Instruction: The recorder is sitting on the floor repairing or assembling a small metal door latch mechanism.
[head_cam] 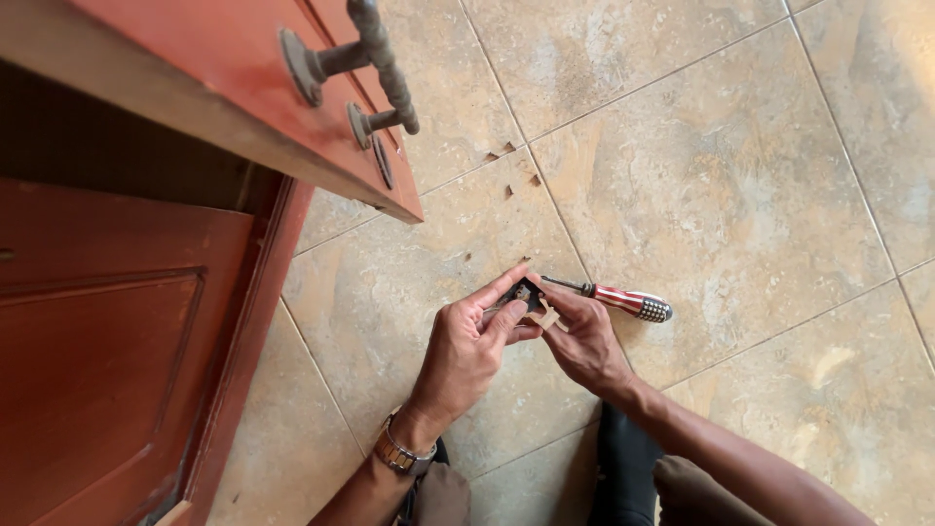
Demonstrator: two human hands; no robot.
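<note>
Red-brown wooden door [107, 321] with twisted metal handle [375, 58] at left. Left hand [466, 351], fingers closed on small dark metal part [527, 293] above beige tiled floor [740, 195]. Right hand [584, 341] fingers pinch same part. Striped-handle screwdriver [614, 297] lies on floor, just beside.

Red wooden door [117, 321] at left, twisted metal handle [375, 58] above; wood chips [506, 170] scattered on beige floor tiles [721, 185]
</note>
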